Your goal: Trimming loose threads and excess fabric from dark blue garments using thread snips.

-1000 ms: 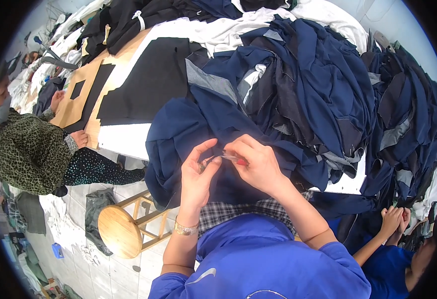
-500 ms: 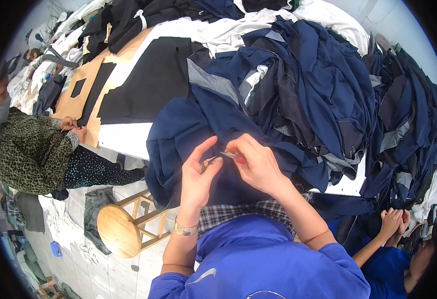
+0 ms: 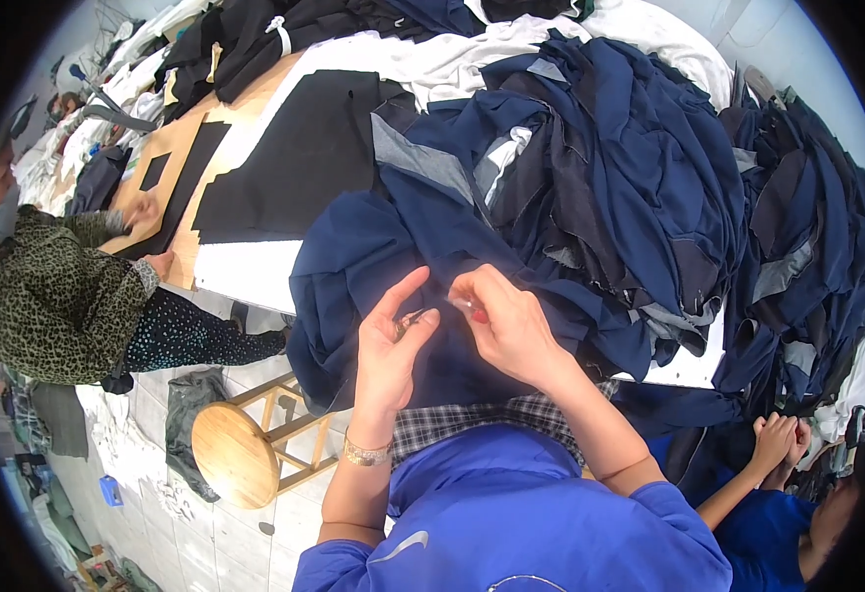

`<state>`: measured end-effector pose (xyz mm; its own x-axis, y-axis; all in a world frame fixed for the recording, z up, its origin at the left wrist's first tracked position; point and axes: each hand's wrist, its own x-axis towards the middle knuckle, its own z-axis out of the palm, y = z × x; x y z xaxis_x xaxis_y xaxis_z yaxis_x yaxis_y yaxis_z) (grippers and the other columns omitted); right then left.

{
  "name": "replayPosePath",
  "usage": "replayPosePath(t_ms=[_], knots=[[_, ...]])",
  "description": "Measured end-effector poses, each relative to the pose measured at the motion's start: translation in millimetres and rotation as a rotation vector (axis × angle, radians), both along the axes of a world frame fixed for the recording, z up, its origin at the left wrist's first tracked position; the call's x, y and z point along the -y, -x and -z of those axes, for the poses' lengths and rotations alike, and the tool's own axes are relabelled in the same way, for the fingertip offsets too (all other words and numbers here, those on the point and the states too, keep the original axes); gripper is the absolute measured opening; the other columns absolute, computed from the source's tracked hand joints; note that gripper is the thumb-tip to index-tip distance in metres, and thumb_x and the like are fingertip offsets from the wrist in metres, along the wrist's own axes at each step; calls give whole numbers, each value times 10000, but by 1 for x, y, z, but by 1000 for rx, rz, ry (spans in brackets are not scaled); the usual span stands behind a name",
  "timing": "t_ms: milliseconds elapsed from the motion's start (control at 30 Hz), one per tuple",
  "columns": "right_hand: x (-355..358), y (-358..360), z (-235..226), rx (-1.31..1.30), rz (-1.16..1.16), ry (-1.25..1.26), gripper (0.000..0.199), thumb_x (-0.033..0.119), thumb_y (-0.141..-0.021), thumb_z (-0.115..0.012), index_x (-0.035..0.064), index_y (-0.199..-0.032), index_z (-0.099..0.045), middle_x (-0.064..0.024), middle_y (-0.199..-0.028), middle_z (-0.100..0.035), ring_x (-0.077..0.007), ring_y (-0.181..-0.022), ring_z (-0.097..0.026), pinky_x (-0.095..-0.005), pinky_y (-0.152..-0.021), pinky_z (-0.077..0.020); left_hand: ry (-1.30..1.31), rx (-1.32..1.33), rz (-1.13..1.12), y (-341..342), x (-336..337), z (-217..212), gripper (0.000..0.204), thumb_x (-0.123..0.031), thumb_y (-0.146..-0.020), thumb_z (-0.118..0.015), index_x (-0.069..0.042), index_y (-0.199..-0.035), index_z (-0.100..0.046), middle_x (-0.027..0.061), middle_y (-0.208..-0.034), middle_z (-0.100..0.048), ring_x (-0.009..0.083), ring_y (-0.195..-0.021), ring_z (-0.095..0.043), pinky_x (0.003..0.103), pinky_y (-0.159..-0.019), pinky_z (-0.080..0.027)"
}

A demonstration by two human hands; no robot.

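Note:
Both hands are raised over dark navy cloth [image 3: 353,242] spread across my lap and the table edge. My left hand [image 3: 390,340], a gold watch at its wrist, closes thumb and bent fingers on a small metallic object [image 3: 411,320]. Its index finger points up. A short gap to the right, my right hand [image 3: 501,321] pinches something small and pale. A spot of red [image 3: 479,316] shows at its fingertips; I cannot tell what it is.
A big heap of navy garments [image 3: 630,187] fills the table's right side. Black cut cloth [image 3: 289,158] lies at left. A wooden stool [image 3: 235,454] stands on the floor. A person in leopard print [image 3: 57,296] works at left; another in blue [image 3: 768,533] sits at right.
My hands have drawn slightly apart, and the pale thing between them shows less. At left, the other person's hands have separated, one moving further over the table.

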<state>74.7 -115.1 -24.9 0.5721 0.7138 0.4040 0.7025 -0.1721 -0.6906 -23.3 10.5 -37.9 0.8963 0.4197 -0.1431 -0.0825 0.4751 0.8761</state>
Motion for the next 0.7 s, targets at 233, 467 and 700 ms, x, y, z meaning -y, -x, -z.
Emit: replayPosePath(t_ms=[233,467,700], knots=[[2,2,-1,-83,-3,12,207,-71,-755,-576,18,-933,-517,-104,-818,-551,-250,-706,-604,-296,-597,-468,27,0,0,0,-1,1,473,31,-827,-588,16,-1277,-444,-20,-804,-604,-6,-680,-506,129,-639,-404],[2,2,7,-313,100,-97,136,28,-842,-565,2,-939,-474,-153,-851,-600,-292,-741,-626,-329,-641,-485,23,23,-4,0,2,-4,481,44,-821,-588,15,-1277,-437,-1,-863,-612,8,-739,-544,136,-682,-435],[1,7,-5,-169,21,-51,136,27,-823,-579,18,-936,-504,-121,-847,-568,-268,-711,-602,-319,-627,-474,38,22,-4,2,1,2,489,38,-817,-599,14,-1277,-435,14,-924,-612,25,-783,-563,153,-734,-455]])
